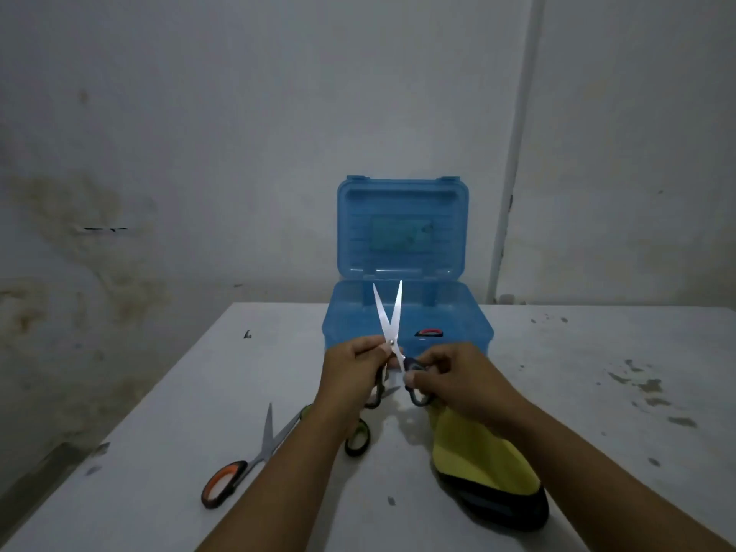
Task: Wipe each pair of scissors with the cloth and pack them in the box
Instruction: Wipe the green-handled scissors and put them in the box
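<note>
My left hand [350,372] and my right hand [458,376] each grip one dark handle of a pair of scissors [390,320], held upright with the blades spread apart and pointing up in front of the blue box [458,316]. The box stands with its lid [402,227] raised, and a red-and-black scissor handle [429,333] shows inside. A yellow cloth [478,452] with a dark edge hangs under my right hand onto the table. Orange-handled scissors [243,464] lie at the left. Green-handled scissors [358,438] lie partly hidden under my left forearm.
The white table [597,392] carries dark scuffs on its right side and a small dark mark near its left edge. A stained wall stands close behind, with a white pipe [513,153] running down it to the right of the box.
</note>
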